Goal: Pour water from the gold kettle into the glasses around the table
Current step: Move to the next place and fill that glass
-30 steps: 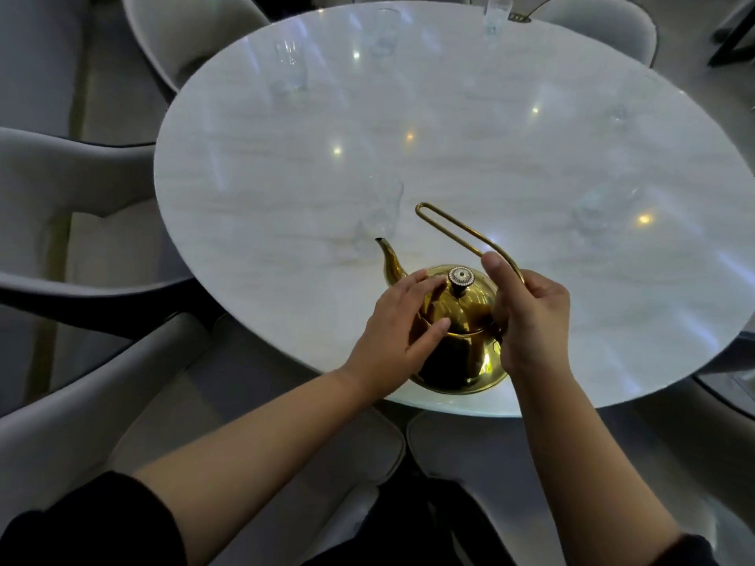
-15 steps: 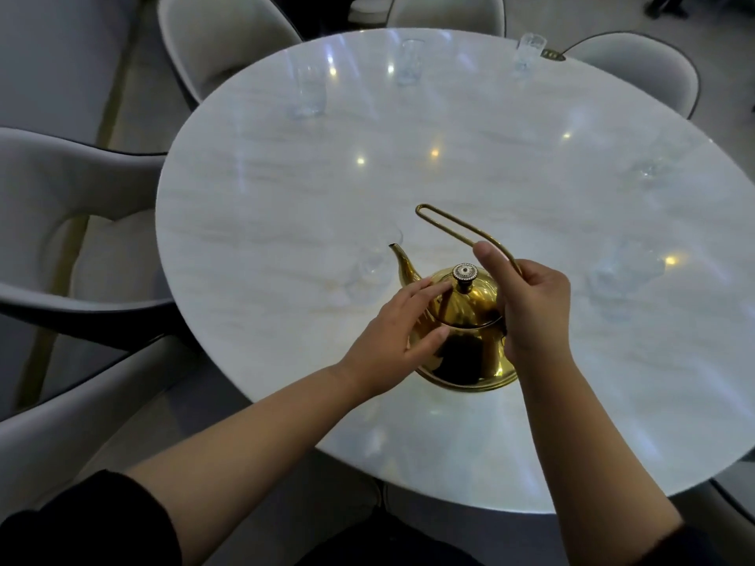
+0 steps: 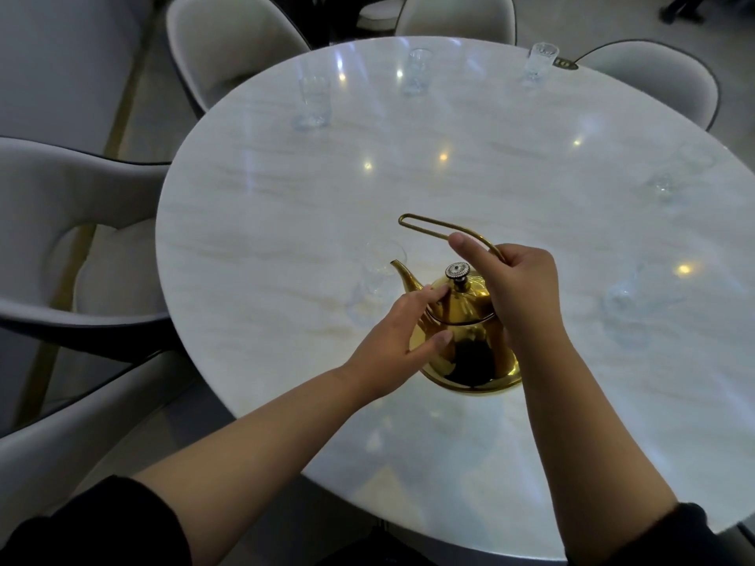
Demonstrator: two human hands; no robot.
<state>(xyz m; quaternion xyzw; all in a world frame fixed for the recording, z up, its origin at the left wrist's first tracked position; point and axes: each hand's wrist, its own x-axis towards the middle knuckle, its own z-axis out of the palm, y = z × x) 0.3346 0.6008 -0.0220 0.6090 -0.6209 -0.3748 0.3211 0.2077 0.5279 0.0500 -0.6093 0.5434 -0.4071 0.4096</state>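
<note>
The gold kettle (image 3: 470, 341) stands on the round white marble table (image 3: 286, 239), spout pointing left toward a clear glass (image 3: 378, 275) right beside the spout tip. My right hand (image 3: 519, 292) grips the kettle's long wire handle near its base. My left hand (image 3: 392, 341) rests on the kettle's left side, fingers on the lid's edge and thumb on the body. Several more clear glasses stand around the table: far left (image 3: 312, 102), far middle (image 3: 416, 71), far right (image 3: 539, 63), right (image 3: 664, 183) and near right (image 3: 625, 300).
Grey upholstered chairs ring the table: one at the left (image 3: 81, 247), one at the near left (image 3: 61, 451), others at the far side (image 3: 228, 47) and far right (image 3: 662, 79). A small gold fitting (image 3: 566, 65) sits at the table's far edge.
The view has shifted further over the table, so the kettle and glasses sit lower in frame. Both hands stay on the kettle; the kettle stands a bit farther from the near edge.
</note>
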